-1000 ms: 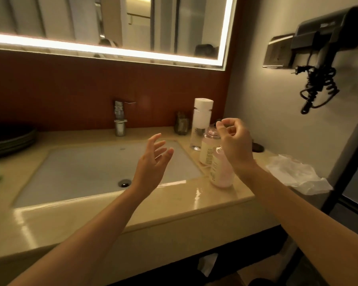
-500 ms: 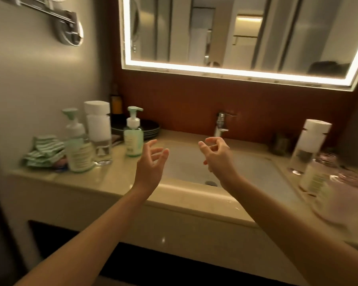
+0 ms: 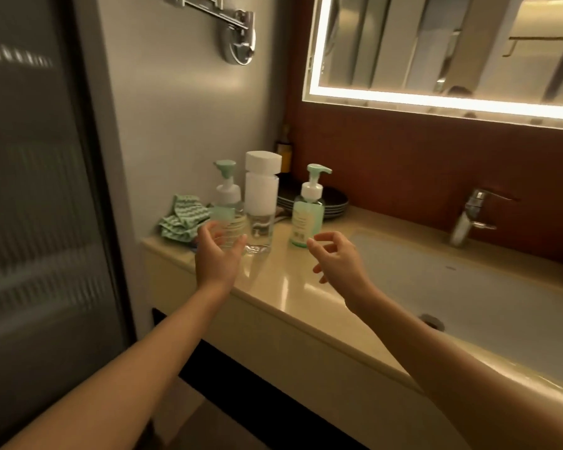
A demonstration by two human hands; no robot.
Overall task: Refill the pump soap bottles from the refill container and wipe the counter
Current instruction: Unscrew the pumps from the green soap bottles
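Observation:
Two green-topped pump soap bottles stand at the left end of the beige counter (image 3: 283,287): one (image 3: 227,209) at the left, another (image 3: 307,211) nearer the sink. Between them rises a tall clear refill container (image 3: 261,203) with a white cap. A green striped cloth (image 3: 181,219) lies crumpled behind the left bottle. My left hand (image 3: 216,254) is open, palm inward, right in front of the left pump bottle and partly covering its base. My right hand (image 3: 337,258) hovers with fingers loosely curled and empty, just in front of the right pump bottle.
A white sink basin (image 3: 468,293) with a chrome faucet (image 3: 468,219) lies to the right. Dark plates (image 3: 330,203) are stacked behind the bottles. A lit mirror (image 3: 436,53) hangs above. A frosted glass door (image 3: 39,206) stands on the left, and a chrome wall bracket (image 3: 238,43) is mounted overhead.
My view has swung from the right end of the counter to the left end. Both empty hands have moved left across the sink and now sit close to the green pump bottles.

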